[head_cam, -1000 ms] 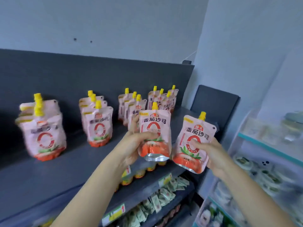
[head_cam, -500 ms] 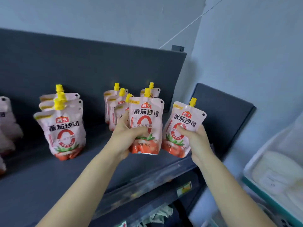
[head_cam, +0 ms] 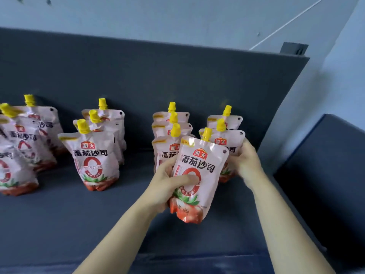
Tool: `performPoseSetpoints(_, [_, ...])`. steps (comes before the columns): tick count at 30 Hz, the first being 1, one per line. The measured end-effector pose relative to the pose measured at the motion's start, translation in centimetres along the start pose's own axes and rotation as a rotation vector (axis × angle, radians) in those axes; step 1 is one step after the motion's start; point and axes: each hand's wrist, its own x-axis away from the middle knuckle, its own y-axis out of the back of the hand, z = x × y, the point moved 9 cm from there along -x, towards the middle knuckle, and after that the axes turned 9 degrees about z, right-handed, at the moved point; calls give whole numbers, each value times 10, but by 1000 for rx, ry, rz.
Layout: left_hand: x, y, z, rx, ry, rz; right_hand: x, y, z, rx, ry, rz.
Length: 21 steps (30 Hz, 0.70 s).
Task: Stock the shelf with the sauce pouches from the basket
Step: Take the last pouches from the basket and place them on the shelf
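Observation:
My left hand (head_cam: 167, 186) grips a pink sauce pouch (head_cam: 199, 175) with a yellow spout, holding it upright just above the dark shelf (head_cam: 79, 224). Behind it, my right hand (head_cam: 246, 163) holds a second pouch (head_cam: 227, 145) by its right side, at the front of the rightmost row, in front of one more pouch (head_cam: 225, 120). Left of that stand a row of three pouches (head_cam: 167, 135), another row (head_cam: 94, 159) and a blurred group (head_cam: 21, 147) at the far left. The basket is out of view.
The shelf's dark back panel (head_cam: 158, 76) rises behind the rows. Bare shelf surface lies in front of the pouches. A dark side panel (head_cam: 325, 165) stands to the right, with a pale wall (head_cam: 197, 16) above.
Both hands have moved forward onto the shelf. My right hand has carried its pouch back into the rightmost row. The camera has come closer and the lower shelves have dropped out of view.

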Motion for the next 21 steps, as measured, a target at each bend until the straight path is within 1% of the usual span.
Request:
performPoseSetpoints(2, [-1,0,2,-45,1,14,-14,1,-5,-15,-17,30])
performPoseSetpoints(5, [-1,-3,4,-104,4,49,-31,4,-13,-124,0,73])
performPoseSetpoints(10, [-2,-7,8,-146,18,70,-51,16,-22,-137,-10,-19])
performPoseSetpoints(14, [-5,-10,6,-171,-7,82,-55,19,-21,-105,40,-38])
performPoseSetpoints(16, [-3,-11,6,-186,-21,77,-49,21,-14,-81,105,-58])
performPoseSetpoints(17, [-1,-11,6,-181,-30,66,-43,27,-8,-88,143,-112])
performPoseSetpoints(18, [1,-12,4,-171,-44,58,-34,39,-2,-126,166,-220])
performPoseSetpoints(20, [3,-17,-6,-151,-94,38,-3,68,16,-233,239,-488])
performPoseSetpoints(21, [4,-20,-13,-134,-131,27,12,75,24,-284,271,-553])
